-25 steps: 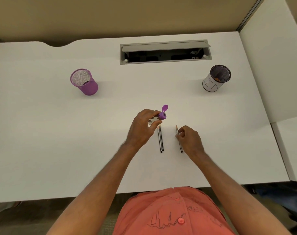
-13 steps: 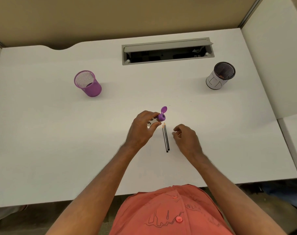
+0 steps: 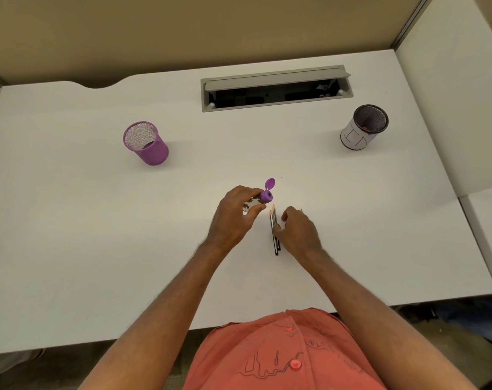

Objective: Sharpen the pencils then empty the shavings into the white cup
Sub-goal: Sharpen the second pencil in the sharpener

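Note:
My left hand (image 3: 233,218) holds a small purple sharpener (image 3: 266,196) just above the white desk (image 3: 98,235), and its round lid (image 3: 270,182) is flipped open. Two dark pencils (image 3: 273,220) lie side by side on the desk, tips pointing away from me. My right hand (image 3: 298,232) rests curled against them, covering their right side. A third pencil's tip (image 3: 301,210) pokes out past its knuckles. The white cup (image 3: 354,136), dark mesh inside, stands at the far right with some brownish bits in it.
A purple mesh cup (image 3: 147,144) stands at the far left. An open grey cable slot (image 3: 275,88) is set into the desk's back edge. A white side panel (image 3: 450,108) borders the desk on the right.
My right hand slid left from the lone pencil to the pair beside the sharpener, taking that pencil along. My left hand and the sharpener have stayed in place.

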Motion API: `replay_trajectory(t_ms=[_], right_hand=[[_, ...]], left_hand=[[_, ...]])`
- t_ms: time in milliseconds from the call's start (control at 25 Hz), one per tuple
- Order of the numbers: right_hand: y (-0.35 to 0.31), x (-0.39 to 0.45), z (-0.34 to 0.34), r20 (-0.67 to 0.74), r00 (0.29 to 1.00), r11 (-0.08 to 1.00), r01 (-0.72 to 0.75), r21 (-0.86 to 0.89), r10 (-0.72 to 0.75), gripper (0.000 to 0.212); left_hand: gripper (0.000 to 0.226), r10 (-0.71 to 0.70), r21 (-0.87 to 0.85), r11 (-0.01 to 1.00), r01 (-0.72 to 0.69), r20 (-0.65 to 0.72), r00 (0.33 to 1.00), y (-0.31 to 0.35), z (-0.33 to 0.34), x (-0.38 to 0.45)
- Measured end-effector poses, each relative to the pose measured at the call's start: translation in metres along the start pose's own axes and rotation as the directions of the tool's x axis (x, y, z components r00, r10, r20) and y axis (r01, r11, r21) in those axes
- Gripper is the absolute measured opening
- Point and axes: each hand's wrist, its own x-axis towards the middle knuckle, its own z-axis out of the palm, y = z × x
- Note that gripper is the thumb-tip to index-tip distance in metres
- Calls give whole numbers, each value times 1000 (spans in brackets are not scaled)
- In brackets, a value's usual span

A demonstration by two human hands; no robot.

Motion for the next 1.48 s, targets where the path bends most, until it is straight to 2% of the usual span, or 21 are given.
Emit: replay_trajectory(t_ms=[440,520,600,680,720,840,920,1200,1360,1440,1480], right_hand=[[-13,18,-2,18,999,993,-45,-113,47,18],[-16,17,-14,23,997,995,-69,-70,71,20],[-20,13,-32,-21,998,996,-59,71,60,18],[-24,4,-54,-122,992,982,36,187,-13,12],[-26,-1,-65,-176,981,977,118,180,-86,12],[-31,-15,-94,-262,892,930,361,-76,-367,12],[-35,-18,-106,-266,835,873,428,-235,-481,12],[-37,-5,-122,-132,734,686,534,-494,-666,12],[-37,2,-134,-148,622,579,578,-575,-769,2],[-38,5,-140,-119,577,517,597,-614,-808,11],[-39,7,-144,-100,591,516,594,-616,-800,15]], left_hand=[[26,-16,-5,1000,16,-3,1000,-4,-3,4],[26,-19,-13,1000,19,-7,1000,-5,-4,5],[26,-18,-12,1000,18,-13,1000,-6,-5,6],[26,-19,-11,1000,18,-21,1000,-7,-6,8],[26,-21,-13,1000,21,-23,1000,-7,-7,9],[26,-16,-3,1000,16,-28,999,-5,-6,16],[27,15,25,1000,-14,-27,1000,-4,-4,19],[32,129,143,981,-129,15,992,7,-2,25],[30,153,162,975,-154,17,988,14,-4,28],[29,165,179,970,-164,7,986,18,-5,30],[29,168,188,968,-164,-6,986,20,-5,30]])
